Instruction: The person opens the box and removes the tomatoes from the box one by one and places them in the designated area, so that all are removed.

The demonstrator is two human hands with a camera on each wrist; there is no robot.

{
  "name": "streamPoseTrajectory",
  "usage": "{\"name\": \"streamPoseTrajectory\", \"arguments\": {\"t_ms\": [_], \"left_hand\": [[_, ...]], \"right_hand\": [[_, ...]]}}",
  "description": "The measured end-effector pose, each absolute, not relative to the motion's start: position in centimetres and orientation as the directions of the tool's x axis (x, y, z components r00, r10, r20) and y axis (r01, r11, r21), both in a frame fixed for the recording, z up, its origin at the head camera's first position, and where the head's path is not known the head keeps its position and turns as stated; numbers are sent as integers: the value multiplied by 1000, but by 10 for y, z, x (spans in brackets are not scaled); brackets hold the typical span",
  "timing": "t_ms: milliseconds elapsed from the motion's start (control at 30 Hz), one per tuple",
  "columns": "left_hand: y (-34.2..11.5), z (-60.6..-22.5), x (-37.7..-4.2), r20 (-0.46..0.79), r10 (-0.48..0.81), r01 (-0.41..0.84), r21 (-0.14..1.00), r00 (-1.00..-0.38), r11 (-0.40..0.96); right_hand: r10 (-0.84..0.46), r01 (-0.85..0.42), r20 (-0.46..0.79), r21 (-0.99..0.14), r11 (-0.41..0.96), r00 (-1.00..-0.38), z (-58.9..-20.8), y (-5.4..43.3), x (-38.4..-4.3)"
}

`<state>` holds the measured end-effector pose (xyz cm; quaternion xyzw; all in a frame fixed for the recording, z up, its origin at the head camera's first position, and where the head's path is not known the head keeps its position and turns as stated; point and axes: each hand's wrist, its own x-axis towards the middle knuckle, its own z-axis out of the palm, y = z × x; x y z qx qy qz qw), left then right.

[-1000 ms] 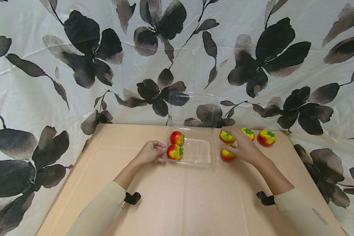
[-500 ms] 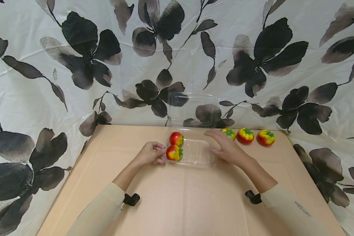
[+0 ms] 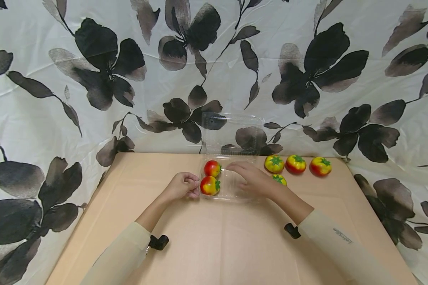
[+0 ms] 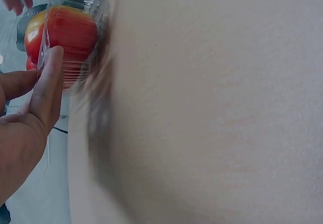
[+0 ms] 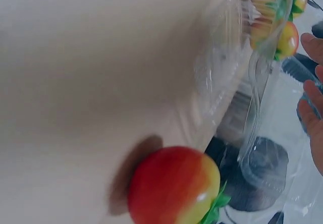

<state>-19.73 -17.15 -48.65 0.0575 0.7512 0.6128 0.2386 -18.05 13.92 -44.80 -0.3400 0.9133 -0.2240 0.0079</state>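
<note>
A clear plastic clamshell container lies open on the table, its lid raised at the back. Two glossy red-yellow tomatoes with green leafy tops, a rear one and a front one, sit along its left side. My left hand pinches the container's left rim between thumb and fingers; the left wrist view shows a tomato behind the plastic wall there. Over the container's right part hovers my right hand. Its fingers are loosely spread, with nothing seen between them, fingertips near the rear tomato.
Right of the container, a tomato is partly hidden by my right wrist. Behind it stand more tomatoes in a row: a yellow one, a red-yellow one and another. A floral cloth hangs beyond the table's back edge.
My right hand has moved left from the loose tomatoes to over the container, uncovering those tomatoes. The left hand has kept its grip on the rim.
</note>
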Motion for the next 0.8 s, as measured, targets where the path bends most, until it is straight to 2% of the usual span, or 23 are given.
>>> {"name": "streamPoseTrajectory", "arguments": {"t_ms": [400,800], "left_hand": [[-172,-485,-197,-287,379,-203,947,-880,247],[-174,-486,-197,-279,392,-192,950,-877,246]], "right_hand": [[-714,-671,79,-427,606,-696,-454,103,-189],[-776,-751,102,-356,556,-623,-463,86,-193]]}}
